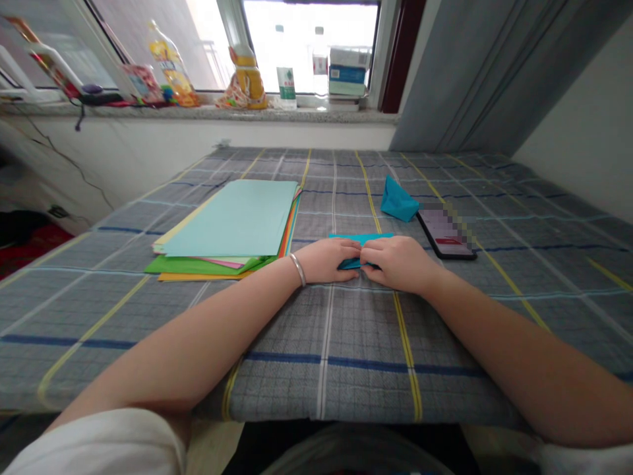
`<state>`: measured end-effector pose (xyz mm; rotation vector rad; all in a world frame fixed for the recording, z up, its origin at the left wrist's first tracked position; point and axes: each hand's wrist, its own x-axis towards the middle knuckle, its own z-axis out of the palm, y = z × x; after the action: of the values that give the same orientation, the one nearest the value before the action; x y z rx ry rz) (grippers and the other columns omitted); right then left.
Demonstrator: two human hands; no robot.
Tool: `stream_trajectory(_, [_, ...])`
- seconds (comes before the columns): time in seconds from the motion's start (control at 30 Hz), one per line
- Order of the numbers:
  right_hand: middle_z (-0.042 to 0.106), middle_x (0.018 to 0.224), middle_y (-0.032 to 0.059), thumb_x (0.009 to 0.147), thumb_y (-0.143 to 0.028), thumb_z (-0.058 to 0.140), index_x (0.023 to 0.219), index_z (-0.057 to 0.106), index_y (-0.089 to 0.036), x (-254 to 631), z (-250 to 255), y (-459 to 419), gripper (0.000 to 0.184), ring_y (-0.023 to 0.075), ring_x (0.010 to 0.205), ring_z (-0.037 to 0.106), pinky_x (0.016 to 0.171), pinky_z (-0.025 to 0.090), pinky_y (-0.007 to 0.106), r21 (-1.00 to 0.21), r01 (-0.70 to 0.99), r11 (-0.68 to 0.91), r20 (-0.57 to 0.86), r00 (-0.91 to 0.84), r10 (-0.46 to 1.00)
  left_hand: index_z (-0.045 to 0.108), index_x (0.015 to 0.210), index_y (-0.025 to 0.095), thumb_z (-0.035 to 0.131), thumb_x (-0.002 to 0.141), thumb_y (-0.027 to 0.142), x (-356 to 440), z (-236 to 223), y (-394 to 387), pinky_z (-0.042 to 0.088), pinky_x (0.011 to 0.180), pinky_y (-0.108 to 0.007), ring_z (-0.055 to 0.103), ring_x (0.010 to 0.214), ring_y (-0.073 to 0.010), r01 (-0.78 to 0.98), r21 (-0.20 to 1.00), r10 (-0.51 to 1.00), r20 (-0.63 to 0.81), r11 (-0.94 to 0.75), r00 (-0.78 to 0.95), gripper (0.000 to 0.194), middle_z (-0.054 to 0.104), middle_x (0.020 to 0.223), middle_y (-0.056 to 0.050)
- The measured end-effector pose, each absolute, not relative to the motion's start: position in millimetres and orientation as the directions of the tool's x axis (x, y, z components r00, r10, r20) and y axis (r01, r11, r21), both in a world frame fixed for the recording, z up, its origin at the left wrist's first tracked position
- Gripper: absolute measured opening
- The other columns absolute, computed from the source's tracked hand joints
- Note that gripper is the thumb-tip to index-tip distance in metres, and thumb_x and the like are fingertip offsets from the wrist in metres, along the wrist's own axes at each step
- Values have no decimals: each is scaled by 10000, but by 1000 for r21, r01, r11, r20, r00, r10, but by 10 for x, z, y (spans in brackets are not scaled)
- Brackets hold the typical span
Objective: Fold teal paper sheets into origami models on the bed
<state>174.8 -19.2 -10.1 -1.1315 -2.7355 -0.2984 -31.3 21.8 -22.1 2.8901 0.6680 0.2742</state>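
A folded sheet of blue paper (356, 236) lies on the checked cloth in front of me, mostly covered by both hands. My left hand (332, 259), with a silver bangle at the wrist, grips its near left part between curled fingers and thumb. My right hand (395, 262) pinches the same paper from the right, its fingertips meeting those of the left. The paper's far edge shows beyond the knuckles; the exact fold under the fingers is hidden. Farther back to the right stands a folded blue paper shape (397, 200), apart from both hands.
A stack of coloured paper (232, 218), pale blue on top, lies to the left. A phone (448, 232) rests at the right beside the blue shape. Bottles (250, 79) and a packet stack (347, 71) stand on the windowsill. The table's near edge (321, 415) is close to my body.
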Motion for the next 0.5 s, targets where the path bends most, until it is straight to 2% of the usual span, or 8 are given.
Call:
stream_trajectory(0.1, [718,902,36,906,-283,474,875,672,-217,1762,-106,-182,211,201,804,653,648,399,316,94,762,640,308,-634,709,671,1015,212,583,906,351,-293,-231,195,505,836,-305,674,931,-189,546,143,564,236,-825,791,197,711,1022,-31])
stream_trajectory(0.2, [707,876,39,902,-276,484,851,654,-216,1774,-112,-170,187,198,822,646,662,396,306,60,808,587,387,-561,732,666,931,206,571,926,388,-292,-254,194,495,770,-300,665,854,-183,602,99,589,380,-792,713,205,710,914,-26])
stream_trajectory(0.37, [714,875,24,886,-246,523,835,642,-223,1752,-153,-145,132,182,818,642,666,402,293,-12,821,571,550,-471,689,627,869,190,561,945,309,-262,-329,269,489,870,-320,640,875,-161,473,157,458,623,-867,634,156,702,891,-25])
stream_trajectory(0.5, [725,900,8,857,-203,559,819,641,-225,1733,-205,-108,93,170,806,644,647,402,287,-22,793,609,632,-461,623,615,835,198,560,944,295,-249,-339,311,461,971,-366,636,836,-149,406,125,372,697,-905,614,156,705,858,-7])
